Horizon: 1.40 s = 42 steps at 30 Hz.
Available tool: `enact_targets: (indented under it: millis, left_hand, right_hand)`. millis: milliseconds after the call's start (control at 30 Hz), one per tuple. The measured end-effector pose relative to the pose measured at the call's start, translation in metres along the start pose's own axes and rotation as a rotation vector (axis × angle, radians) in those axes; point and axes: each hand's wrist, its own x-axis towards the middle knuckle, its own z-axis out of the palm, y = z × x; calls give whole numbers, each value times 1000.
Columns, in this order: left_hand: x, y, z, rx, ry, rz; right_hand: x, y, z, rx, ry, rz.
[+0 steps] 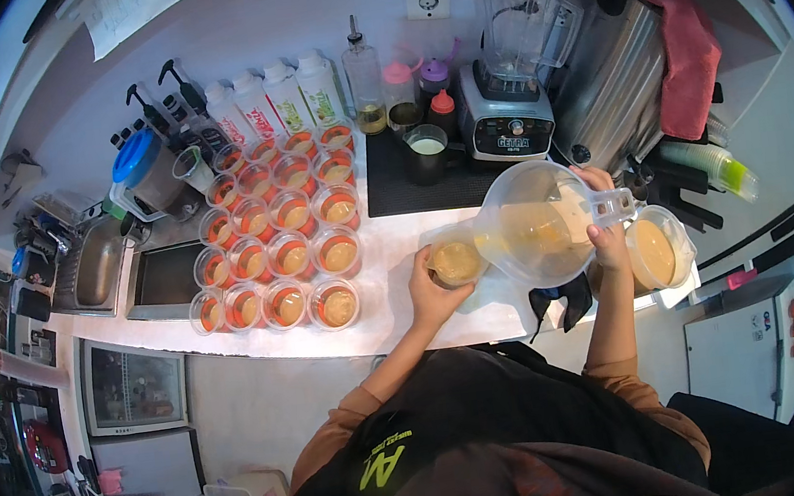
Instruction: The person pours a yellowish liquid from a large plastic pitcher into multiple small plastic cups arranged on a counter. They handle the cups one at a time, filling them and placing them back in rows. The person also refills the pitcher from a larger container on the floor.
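My left hand [437, 289] is closed around a clear plastic cup [456, 262] of tan liquid. My right hand [604, 224] grips the handle of a large clear plastic pitcher [537, 224]. The pitcher is tipped to the left, its lip at the cup's rim, with some tan liquid inside. Whether liquid is flowing cannot be made out. Left of the cup, rows of clear cups with red markings [339, 306] hold tan contents. Right of my right hand, a clear tub [654, 252] holds more tan liquid.
Behind the pitcher stand a blender [510, 114] and a dark jug [428, 156] on a black mat [391, 193]. A large metal dispenser [612, 76] carries a red cloth [687, 53]. White bottles [284, 95] line the wall; a sink [95, 275] lies left. A black item [570, 302] rests at the counter's edge.
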Motion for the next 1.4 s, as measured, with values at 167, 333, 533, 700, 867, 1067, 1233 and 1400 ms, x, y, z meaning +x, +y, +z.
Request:
enact_targets:
  millis: [167,333,533,700,867,1067,1233,1400]
  left_hand:
    - [2,3,9,-16,9,15]
    - [-1,4,12,137,16,16]
    - [-28,-16,9,-17,132,22]
    - [-71,6,-13,25,144,-67]
    - [-121,31,-65,66,134,-148]
    - [-170,3,-136,-223,358,12]
    - [-203,-29,-220,-419,519,-142]
    - [-257,-1,-317,-222,613,-152]
  right_hand:
    - [-4,-4,2,219,54,-94]
    - [5,-21,8,381,12,-250]
    - [19,-34,7,235,-24,-452]
    - [25,-64,31,372,80,-652]
    - [35,-99,77,604,-35,-829]
    - [50,-155,145,1080,-685,-365]
    - [41,-166,278,1267,-925,-321]
    - [-26,-176,418,1236,-895,137]
